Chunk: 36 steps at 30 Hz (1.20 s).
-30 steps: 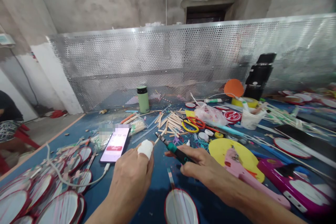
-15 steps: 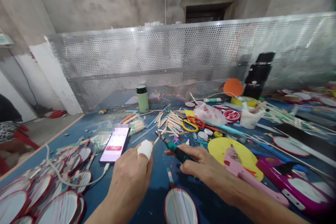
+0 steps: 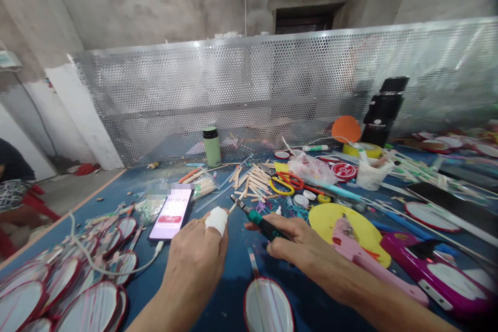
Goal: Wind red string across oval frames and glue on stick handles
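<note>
Left of centre, the left hand (image 3: 196, 257), white wrapping (image 3: 217, 219) on one finger, pinches a thin stick (image 3: 232, 208), probably to steady its tip at the pliers (image 3: 260, 221); whether those touch is unclear. The right hand (image 3: 298, 238) is wrapped round the pliers, likely for leverage. Further right, a yellow disc (image 3: 327, 218) is partly covered by a pink glue gun (image 3: 361, 260), and a purple device (image 3: 408, 264) crowds the tabletop (image 3: 227, 298).

Left hand (image 3: 196, 251) with white wrapping (image 3: 217, 220) round one finger, bare right hand (image 3: 295, 236), bare forearms (image 3: 165, 298)
</note>
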Each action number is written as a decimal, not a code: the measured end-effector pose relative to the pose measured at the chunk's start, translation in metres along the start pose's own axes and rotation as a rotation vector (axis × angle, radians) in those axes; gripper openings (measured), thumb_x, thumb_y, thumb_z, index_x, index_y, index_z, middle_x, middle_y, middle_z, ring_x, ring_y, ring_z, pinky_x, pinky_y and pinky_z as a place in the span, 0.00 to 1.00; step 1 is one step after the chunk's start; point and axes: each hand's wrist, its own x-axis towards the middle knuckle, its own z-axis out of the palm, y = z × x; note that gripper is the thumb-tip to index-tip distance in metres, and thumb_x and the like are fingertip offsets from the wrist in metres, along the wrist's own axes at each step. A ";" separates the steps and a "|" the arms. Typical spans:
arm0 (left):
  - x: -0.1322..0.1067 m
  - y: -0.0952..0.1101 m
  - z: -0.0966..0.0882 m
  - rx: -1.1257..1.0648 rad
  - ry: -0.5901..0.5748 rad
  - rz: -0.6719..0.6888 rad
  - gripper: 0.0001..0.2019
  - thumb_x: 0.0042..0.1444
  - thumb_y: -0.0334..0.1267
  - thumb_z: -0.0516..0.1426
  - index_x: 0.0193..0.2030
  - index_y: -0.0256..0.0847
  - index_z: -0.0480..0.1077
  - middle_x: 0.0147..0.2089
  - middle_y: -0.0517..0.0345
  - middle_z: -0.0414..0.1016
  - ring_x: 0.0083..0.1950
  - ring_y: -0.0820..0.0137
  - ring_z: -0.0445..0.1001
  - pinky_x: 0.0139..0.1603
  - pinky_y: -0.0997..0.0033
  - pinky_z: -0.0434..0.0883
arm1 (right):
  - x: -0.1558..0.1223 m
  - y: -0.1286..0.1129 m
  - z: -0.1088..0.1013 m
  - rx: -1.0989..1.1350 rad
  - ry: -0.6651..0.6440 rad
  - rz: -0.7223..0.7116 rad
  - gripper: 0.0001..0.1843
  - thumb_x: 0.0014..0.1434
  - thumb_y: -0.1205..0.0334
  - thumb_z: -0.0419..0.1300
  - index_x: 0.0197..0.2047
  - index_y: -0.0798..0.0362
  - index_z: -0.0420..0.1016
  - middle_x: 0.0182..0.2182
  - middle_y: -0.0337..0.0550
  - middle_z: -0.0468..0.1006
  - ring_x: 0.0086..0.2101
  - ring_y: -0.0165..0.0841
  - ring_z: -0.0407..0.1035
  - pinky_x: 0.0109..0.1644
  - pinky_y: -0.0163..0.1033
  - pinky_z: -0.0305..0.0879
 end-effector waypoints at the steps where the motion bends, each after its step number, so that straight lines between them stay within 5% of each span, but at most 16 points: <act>1: 0.000 0.000 0.000 0.000 0.001 0.002 0.11 0.64 0.29 0.50 0.32 0.39 0.70 0.19 0.60 0.67 0.20 0.68 0.65 0.24 0.67 0.56 | 0.000 0.001 0.000 -0.004 0.000 0.007 0.23 0.53 0.64 0.54 0.51 0.50 0.80 0.38 0.40 0.78 0.41 0.38 0.68 0.42 0.39 0.60; 7: -0.001 0.002 0.001 -0.024 -0.063 -0.050 0.15 0.64 0.31 0.49 0.26 0.41 0.68 0.18 0.58 0.68 0.20 0.66 0.68 0.24 0.66 0.55 | 0.001 0.001 0.002 -0.040 -0.039 -0.031 0.20 0.54 0.65 0.53 0.48 0.51 0.79 0.40 0.41 0.76 0.43 0.38 0.68 0.47 0.41 0.60; 12: -0.001 0.003 0.006 -0.147 -0.312 -0.253 0.13 0.64 0.33 0.51 0.27 0.40 0.67 0.21 0.57 0.72 0.22 0.67 0.73 0.24 0.68 0.54 | -0.002 0.002 0.012 -0.209 -0.032 -0.035 0.12 0.55 0.67 0.52 0.40 0.53 0.74 0.37 0.41 0.74 0.39 0.35 0.67 0.45 0.40 0.61; 18: -0.001 -0.003 0.020 -0.294 -0.514 -0.458 0.12 0.65 0.35 0.50 0.29 0.40 0.67 0.25 0.57 0.74 0.26 0.67 0.73 0.28 0.70 0.54 | 0.013 0.004 0.019 -0.218 0.048 0.109 0.28 0.56 0.62 0.58 0.59 0.57 0.63 0.47 0.49 0.75 0.45 0.39 0.68 0.51 0.43 0.61; 20: -0.001 -0.005 0.025 -0.334 -0.522 -0.490 0.12 0.66 0.34 0.49 0.30 0.40 0.67 0.26 0.57 0.74 0.26 0.68 0.72 0.28 0.70 0.54 | 0.020 0.002 0.018 -0.204 0.002 0.114 0.26 0.57 0.56 0.59 0.57 0.57 0.67 0.47 0.50 0.75 0.46 0.40 0.69 0.52 0.44 0.61; 23: 0.001 -0.006 0.029 -0.343 -0.546 -0.513 0.12 0.66 0.35 0.49 0.31 0.39 0.67 0.27 0.56 0.75 0.29 0.68 0.73 0.29 0.70 0.54 | 0.032 -0.001 0.015 -0.133 -0.109 0.124 0.17 0.59 0.52 0.58 0.44 0.55 0.74 0.38 0.43 0.77 0.39 0.35 0.69 0.43 0.39 0.63; 27: 0.006 -0.008 0.028 -0.309 -0.605 -0.528 0.12 0.66 0.35 0.49 0.33 0.39 0.69 0.30 0.52 0.78 0.33 0.66 0.76 0.30 0.70 0.54 | 0.047 -0.003 0.014 -0.101 -0.166 0.272 0.08 0.53 0.58 0.59 0.34 0.53 0.70 0.25 0.35 0.71 0.27 0.28 0.65 0.29 0.32 0.59; 32: 0.003 -0.009 0.032 -0.249 -0.704 -0.554 0.13 0.67 0.37 0.47 0.37 0.38 0.71 0.35 0.48 0.80 0.37 0.63 0.78 0.32 0.70 0.59 | 0.063 -0.008 0.018 -0.169 -0.295 0.391 0.04 0.49 0.63 0.56 0.27 0.54 0.67 0.21 0.37 0.70 0.18 0.27 0.64 0.17 0.29 0.53; 36: -0.002 -0.009 0.036 -0.230 -0.769 -0.534 0.13 0.66 0.37 0.47 0.42 0.37 0.71 0.38 0.44 0.80 0.40 0.60 0.79 0.34 0.69 0.63 | 0.073 -0.014 0.018 -0.281 -0.374 0.447 0.04 0.50 0.66 0.54 0.26 0.56 0.68 0.20 0.40 0.73 0.16 0.27 0.65 0.16 0.29 0.58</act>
